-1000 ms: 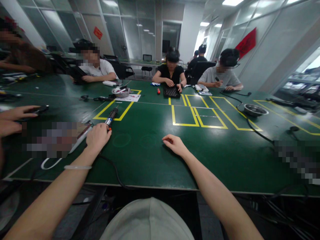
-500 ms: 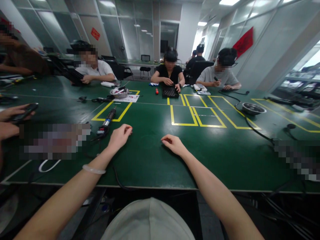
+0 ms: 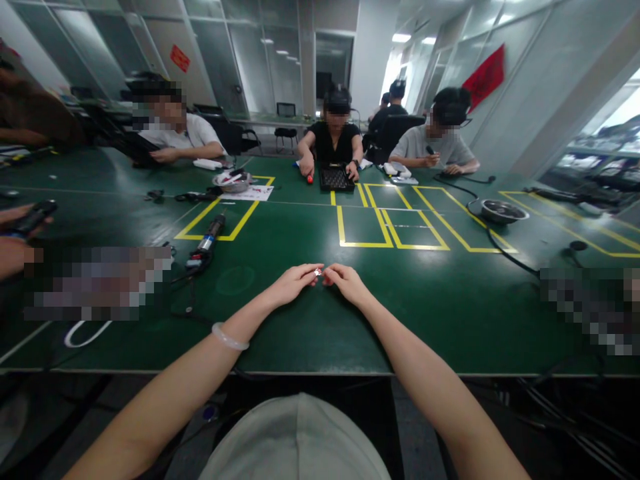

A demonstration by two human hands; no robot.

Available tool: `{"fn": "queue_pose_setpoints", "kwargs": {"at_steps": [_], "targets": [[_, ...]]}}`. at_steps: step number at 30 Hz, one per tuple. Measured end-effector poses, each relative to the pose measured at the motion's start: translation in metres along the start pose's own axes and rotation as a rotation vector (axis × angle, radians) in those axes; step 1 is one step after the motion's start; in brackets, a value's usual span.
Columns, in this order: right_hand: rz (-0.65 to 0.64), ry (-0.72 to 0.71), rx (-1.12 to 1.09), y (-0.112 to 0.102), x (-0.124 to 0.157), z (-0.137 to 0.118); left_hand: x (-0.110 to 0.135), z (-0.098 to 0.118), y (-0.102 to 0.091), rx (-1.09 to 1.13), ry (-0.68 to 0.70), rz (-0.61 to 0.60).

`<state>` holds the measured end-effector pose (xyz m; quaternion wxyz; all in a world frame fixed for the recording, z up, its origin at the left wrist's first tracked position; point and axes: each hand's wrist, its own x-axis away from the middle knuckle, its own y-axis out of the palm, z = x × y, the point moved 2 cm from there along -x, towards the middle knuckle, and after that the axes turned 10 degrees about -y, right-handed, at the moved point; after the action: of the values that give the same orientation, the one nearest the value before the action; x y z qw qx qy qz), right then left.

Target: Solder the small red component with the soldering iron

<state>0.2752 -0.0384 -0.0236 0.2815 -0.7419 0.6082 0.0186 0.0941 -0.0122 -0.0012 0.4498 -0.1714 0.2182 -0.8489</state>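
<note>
My left hand and my right hand meet fingertip to fingertip over the green table. Between the fingertips sits a tiny pale part, too small to name; both hands pinch at it. An electric screwdriver with a black cord lies on the table to the left of my left hand, untouched. A pale bangle is on my left wrist.
Yellow taped rectangles mark the table ahead. Across it three people work; one has a black tray. A metal bowl and a cable lie at the right. Another person's hands hold a dark device at the left.
My left hand let go of the screwdriver, which now lies on the table, and swept right until its fingertips met my right hand. My right hand barely moved.
</note>
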Motion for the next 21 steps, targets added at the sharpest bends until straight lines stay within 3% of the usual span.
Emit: {"fn": "queue_pose_setpoints", "kwargs": {"at_steps": [7,21], "targets": [[-0.021,0.009,-0.079,0.0015,0.0016,0.0027,0.0063,0.0030,0.0070,-0.035,0.125,0.007],[0.033,0.022,-0.126,0.0012,0.0003,0.0073,0.0070,0.0004,0.0057,0.216,0.024,0.030]]}}
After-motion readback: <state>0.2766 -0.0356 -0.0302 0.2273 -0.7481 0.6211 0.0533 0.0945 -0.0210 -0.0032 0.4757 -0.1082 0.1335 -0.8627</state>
